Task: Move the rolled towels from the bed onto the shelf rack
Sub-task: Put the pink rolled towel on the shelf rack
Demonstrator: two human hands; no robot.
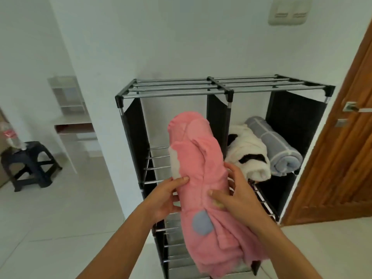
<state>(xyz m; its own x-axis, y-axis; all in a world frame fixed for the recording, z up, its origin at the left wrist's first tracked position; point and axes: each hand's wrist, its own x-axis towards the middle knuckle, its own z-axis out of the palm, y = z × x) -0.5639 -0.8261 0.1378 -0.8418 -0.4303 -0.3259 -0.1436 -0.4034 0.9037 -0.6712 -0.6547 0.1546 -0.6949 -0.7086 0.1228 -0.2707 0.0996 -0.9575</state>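
Pink fleece makes up the rolled towel (203, 178), a long thick bundle with a white patch on its left side and a grey-blue round patch near its lower end, held tilted in front of the shelf rack (221, 89) with its far end at the left compartment. The left hand (167, 196) grips its left side with the thumb on top, and the right hand (235, 196) clasps its right side, fingers curled round the roll. On the right compartment's rail shelf lie a white-and-black rolled towel (249, 152) and, just right of it, a grey rolled towel (275, 146).
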